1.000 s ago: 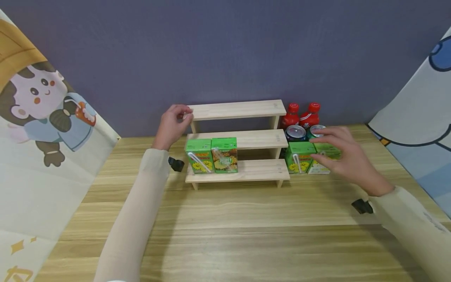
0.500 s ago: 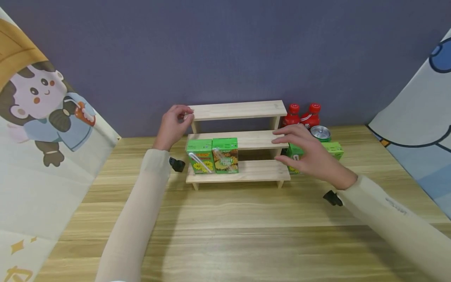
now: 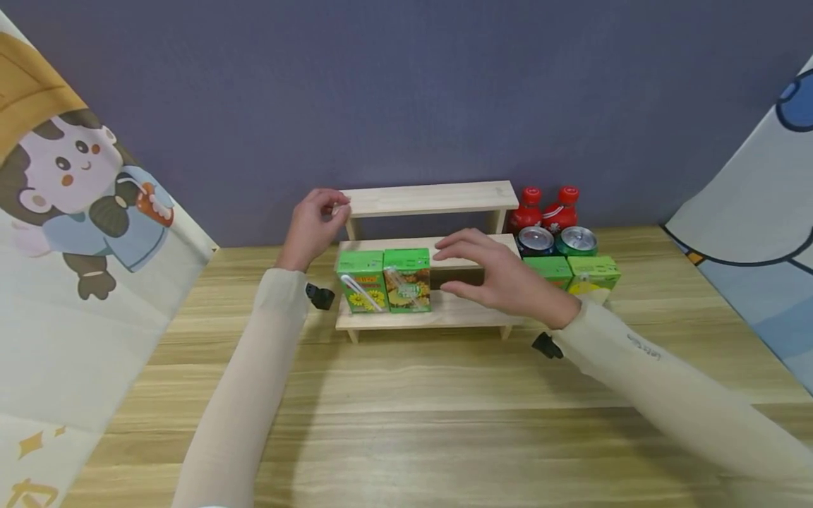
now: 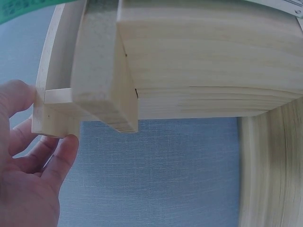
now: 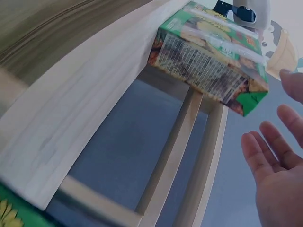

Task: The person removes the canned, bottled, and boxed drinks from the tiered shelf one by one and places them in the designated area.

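Observation:
A three-tier wooden rack (image 3: pixel 425 199) stands against the wall. Two green juice boxes (image 3: pixel 408 291) sit side by side at the left of its bottom tier. My left hand (image 3: pixel 311 229) grips the left end of the top board; in the left wrist view, thumb and fingers lie on opposite sides of that wooden end (image 4: pixel 57 113). Holding nothing, my right hand (image 3: pixel 502 279) hovers in front of the middle and lower tiers, just right of the boxes. The right wrist view shows its fingers (image 5: pixel 258 151) apart from the nearest juice box (image 5: pixel 208 66).
Right of the rack are two red-capped bottles (image 3: pixel 560 210), two drink cans (image 3: pixel 578 240) and two more juice boxes (image 3: pixel 593 271), partly behind my right forearm. A dark wall (image 3: pixel 406 92) rises behind, and the wood-grain table (image 3: pixel 406 409) extends in front.
My right hand has moved left from the boxes beside the rack to the two on the bottom tier, holding nothing throughout. My left hand has stayed on the top board.

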`<act>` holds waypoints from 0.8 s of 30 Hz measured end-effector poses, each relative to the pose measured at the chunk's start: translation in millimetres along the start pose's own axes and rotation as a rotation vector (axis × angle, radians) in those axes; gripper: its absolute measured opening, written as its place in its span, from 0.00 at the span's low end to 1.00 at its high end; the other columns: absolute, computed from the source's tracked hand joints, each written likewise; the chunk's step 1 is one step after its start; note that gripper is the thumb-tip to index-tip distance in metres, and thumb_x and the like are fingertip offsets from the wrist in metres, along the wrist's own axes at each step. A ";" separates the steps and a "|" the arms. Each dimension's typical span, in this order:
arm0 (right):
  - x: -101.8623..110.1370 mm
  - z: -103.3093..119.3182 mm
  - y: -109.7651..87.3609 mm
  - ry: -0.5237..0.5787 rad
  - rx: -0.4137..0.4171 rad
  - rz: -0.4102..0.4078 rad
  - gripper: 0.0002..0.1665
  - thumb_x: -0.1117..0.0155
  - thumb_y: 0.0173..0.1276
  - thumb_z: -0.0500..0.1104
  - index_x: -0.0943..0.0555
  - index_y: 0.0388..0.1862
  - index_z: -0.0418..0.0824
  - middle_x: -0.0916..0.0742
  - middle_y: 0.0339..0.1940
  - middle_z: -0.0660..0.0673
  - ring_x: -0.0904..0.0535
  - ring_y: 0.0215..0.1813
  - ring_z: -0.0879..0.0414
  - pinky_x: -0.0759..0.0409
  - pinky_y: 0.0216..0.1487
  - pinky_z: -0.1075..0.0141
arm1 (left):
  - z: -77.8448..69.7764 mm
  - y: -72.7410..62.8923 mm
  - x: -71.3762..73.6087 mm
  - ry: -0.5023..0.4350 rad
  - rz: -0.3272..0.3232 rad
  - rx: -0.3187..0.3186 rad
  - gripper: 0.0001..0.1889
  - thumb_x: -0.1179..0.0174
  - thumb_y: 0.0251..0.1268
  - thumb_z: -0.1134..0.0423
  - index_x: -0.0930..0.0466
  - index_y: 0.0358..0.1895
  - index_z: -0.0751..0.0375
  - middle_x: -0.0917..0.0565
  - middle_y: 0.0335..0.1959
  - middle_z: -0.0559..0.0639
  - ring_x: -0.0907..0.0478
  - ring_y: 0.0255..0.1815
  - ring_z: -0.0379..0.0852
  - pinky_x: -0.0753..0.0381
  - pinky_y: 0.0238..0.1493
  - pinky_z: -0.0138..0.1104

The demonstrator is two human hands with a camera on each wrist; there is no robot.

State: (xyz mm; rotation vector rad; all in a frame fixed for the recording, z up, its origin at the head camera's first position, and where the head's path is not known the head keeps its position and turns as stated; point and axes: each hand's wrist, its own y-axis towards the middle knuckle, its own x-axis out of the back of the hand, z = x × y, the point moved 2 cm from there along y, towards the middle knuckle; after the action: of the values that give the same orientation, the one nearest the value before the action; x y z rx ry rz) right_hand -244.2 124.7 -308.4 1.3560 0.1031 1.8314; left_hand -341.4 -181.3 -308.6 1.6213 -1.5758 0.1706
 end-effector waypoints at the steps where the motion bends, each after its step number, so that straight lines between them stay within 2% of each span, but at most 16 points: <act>1: -1.8 0.8 2.4 0.004 -0.004 0.004 0.23 0.28 0.59 0.44 0.21 0.54 0.45 0.25 0.58 0.49 0.30 0.60 0.56 0.28 0.57 0.59 | -0.4 0.1 -0.1 0.001 0.000 0.000 0.13 0.43 0.67 0.58 0.20 0.47 0.64 0.25 0.50 0.54 0.27 0.46 0.50 0.27 0.52 0.44; 7: -12.5 1.6 17.8 0.012 -0.035 0.030 0.19 0.29 0.60 0.44 0.20 0.50 0.45 0.24 0.58 0.47 0.30 0.59 0.56 0.27 0.56 0.59 | -1.8 0.7 -0.1 0.003 -0.006 0.004 0.13 0.43 0.67 0.59 0.19 0.47 0.64 0.25 0.51 0.54 0.27 0.45 0.49 0.27 0.51 0.41; 15: -24.3 0.4 31.3 0.049 -0.095 0.067 0.15 0.30 0.60 0.45 0.19 0.46 0.46 0.24 0.57 0.46 0.26 0.54 0.57 0.24 0.51 0.61 | -1.7 -1.4 0.8 0.000 -0.012 -0.003 0.13 0.42 0.67 0.59 0.19 0.46 0.64 0.24 0.50 0.54 0.27 0.45 0.49 0.27 0.52 0.42; 24: -27.6 0.0 31.5 0.034 -0.070 0.021 0.14 0.30 0.60 0.42 0.19 0.46 0.46 0.20 0.52 0.49 0.25 0.52 0.58 0.21 0.46 0.63 | -3.4 -1.8 1.4 0.008 -0.011 -0.006 0.12 0.42 0.67 0.59 0.19 0.46 0.64 0.24 0.50 0.54 0.27 0.45 0.49 0.26 0.51 0.41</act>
State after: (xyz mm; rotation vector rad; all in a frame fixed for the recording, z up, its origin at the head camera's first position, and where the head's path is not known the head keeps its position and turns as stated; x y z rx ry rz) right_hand -260.0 86.3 -313.1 1.2821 0.0421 1.8584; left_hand -338.0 -180.5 -306.4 1.6226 -1.5592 0.1660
